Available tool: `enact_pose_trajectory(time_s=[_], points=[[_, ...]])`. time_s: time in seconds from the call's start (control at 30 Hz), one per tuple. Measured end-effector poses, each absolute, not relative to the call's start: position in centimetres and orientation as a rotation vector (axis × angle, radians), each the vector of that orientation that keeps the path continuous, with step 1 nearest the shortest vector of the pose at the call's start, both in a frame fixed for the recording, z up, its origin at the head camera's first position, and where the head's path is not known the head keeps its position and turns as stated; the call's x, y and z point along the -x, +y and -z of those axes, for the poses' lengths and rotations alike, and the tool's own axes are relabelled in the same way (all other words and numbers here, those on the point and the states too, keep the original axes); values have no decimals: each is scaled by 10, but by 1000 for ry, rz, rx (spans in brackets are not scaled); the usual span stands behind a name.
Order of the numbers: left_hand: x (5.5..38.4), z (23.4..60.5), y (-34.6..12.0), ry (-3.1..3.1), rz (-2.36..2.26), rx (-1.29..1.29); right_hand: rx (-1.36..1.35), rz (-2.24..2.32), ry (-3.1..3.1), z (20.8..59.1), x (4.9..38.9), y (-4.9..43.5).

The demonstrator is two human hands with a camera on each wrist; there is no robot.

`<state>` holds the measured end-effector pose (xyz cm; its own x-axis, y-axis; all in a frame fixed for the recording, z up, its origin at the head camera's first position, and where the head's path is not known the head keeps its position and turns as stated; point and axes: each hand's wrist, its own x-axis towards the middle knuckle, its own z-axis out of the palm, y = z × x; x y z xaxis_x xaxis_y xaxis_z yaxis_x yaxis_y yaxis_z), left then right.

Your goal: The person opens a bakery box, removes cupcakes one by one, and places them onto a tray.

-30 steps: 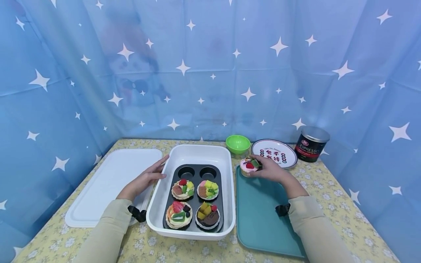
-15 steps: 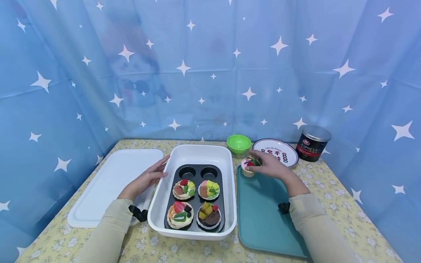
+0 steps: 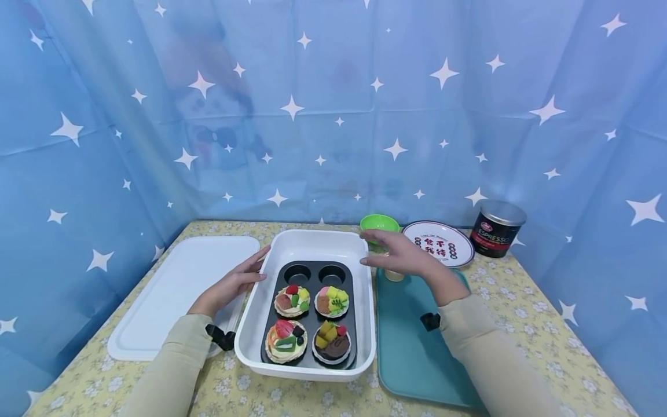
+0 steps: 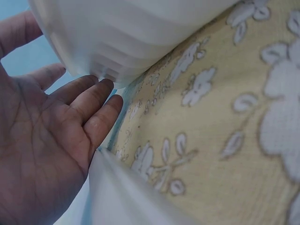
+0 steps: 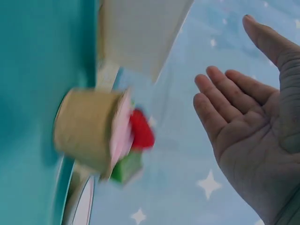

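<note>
My right hand [image 3: 396, 255], fingers straight and apart, hovers by the right rim of a white plastic basin [image 3: 312, 244]. Below it, a toy cupcake [image 5: 89, 131] with pink icing and red and green toppings stands on a teal tray [image 3: 417, 353]; the hand covers most of it in the head view. Extended fingers of my left hand [image 3: 234, 285] touch the basin's left side. Inside the basin lies a dark muffin tin [image 3: 308, 344]. Several fruit-topped toy tarts [image 3: 332, 302] fill its front and middle cups; its two back cups are bare.
Left of the basin lies a white board or lid [image 3: 177, 289]. A green bowl [image 3: 377, 221], an oval plate with red characters [image 3: 458, 234] and a black espresso can [image 3: 492, 234] stand along the back right. A blue starred curtain [image 3: 333, 87] hangs behind.
My right hand has let go of the toy cupcake on the teal tray, opened, and moved left toward the basin's rim. My left hand has stayed at the basin's side.
</note>
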<state>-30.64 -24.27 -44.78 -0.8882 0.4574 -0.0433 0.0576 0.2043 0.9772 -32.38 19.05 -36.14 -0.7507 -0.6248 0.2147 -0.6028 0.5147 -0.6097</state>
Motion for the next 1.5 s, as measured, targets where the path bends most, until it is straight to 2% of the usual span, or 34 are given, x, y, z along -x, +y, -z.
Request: enact_pose_trajectory(time_s=[0.23, 0.67, 1.5], points=[[305, 446, -242, 2160, -1736, -486, 1226, 890, 2613, 364, 320, 144], [307, 451, -243, 2142, -1741, -488, 1330, 564, 2418, 378, 290, 60], [307, 449, -241, 2178, -1729, -448, 1339, 389, 2555, 393, 288, 47]])
